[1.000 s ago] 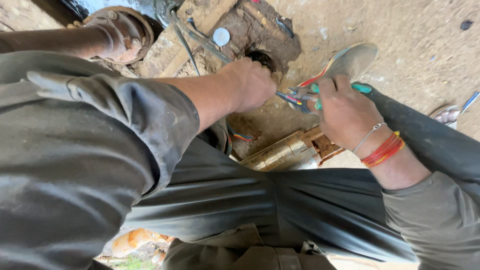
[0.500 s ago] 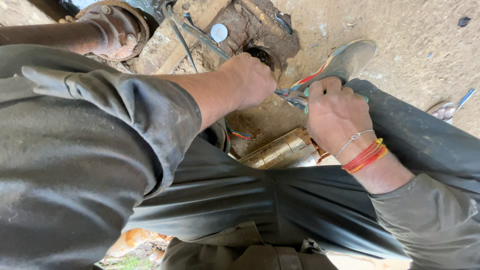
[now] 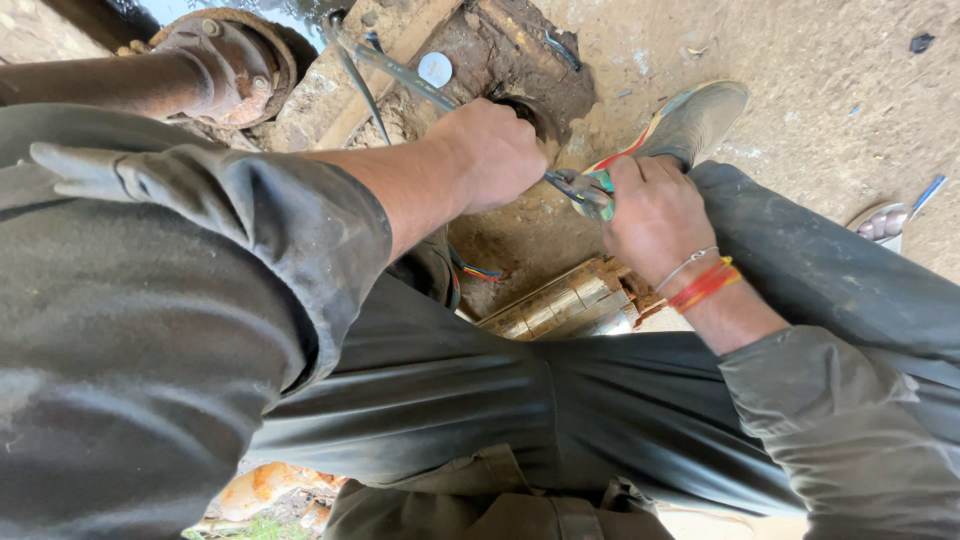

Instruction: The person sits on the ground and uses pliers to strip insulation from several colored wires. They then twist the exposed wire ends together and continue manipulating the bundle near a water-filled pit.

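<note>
My left hand (image 3: 492, 152) is a closed fist over a dark hole in the dirt, gripping a bundle of thin wires that runs toward my right hand. Just to its right, my right hand (image 3: 652, 215) is wrapped around green-handled pliers (image 3: 592, 190), whose metal jaws touch the wires at the edge of my left fist. Red threads and a thin bracelet circle my right wrist. A brass-and-steel cylinder (image 3: 560, 305) lies on the ground below both hands, between my knees. Coloured wire ends (image 3: 480, 272) show beside it.
A rusty flanged pipe (image 3: 225, 65) lies at the top left, next to a wooden plank (image 3: 385, 70) and a small round metal disc (image 3: 435, 68). My shoe (image 3: 695, 118) rests on the dirt beyond my right hand. A pale tool (image 3: 890, 215) lies at the far right.
My right hand has slid left with the pliers, closing the gap to my left fist. The coloured wires seen between the hands are now mostly covered.
</note>
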